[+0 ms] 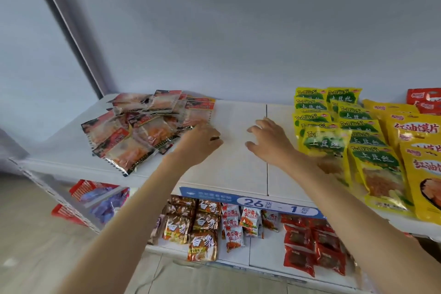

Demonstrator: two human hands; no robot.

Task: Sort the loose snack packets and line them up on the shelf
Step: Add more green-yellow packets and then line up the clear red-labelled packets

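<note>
My left hand (202, 139) is at the right edge of the loose packet pile (145, 126), fingers curled loosely, touching the nearest packets, nothing gripped afaict. My right hand (269, 142) hovers over bare shelf (238, 169), fingers spread wide, empty. The pile sits back-left on the shelf, packets overlapping w/ long axes pointing every which way. Yellow-green packets (334, 131) stand in neat overlapped rows to the right.
</note>
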